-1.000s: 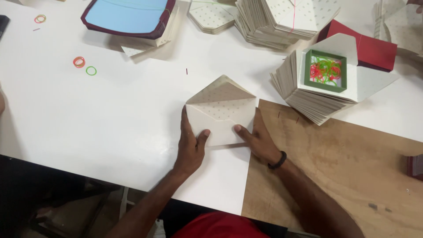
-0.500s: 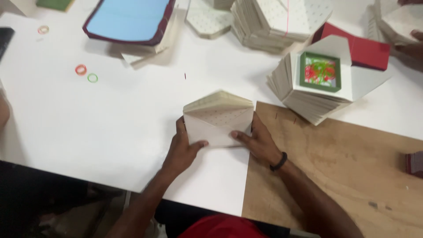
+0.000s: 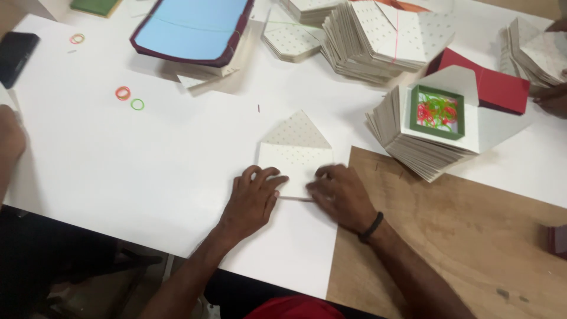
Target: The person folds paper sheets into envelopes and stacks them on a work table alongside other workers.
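While both hands press flat, the left hand [image 3: 253,198] and right hand [image 3: 338,195] pin the cream dotted paper envelope [image 3: 295,155] (flap open, pointing away) to the white desk [image 3: 147,165]; beyond the right hand sits a green-framed box of rubber bands [image 3: 437,112].

An envelope [image 3: 296,155] was laid on the desk [image 3: 147,159], both hands at its near edge. A stack of envelopes [image 3: 413,147] was set to its right, with a small tray [image 3: 438,112] on top.
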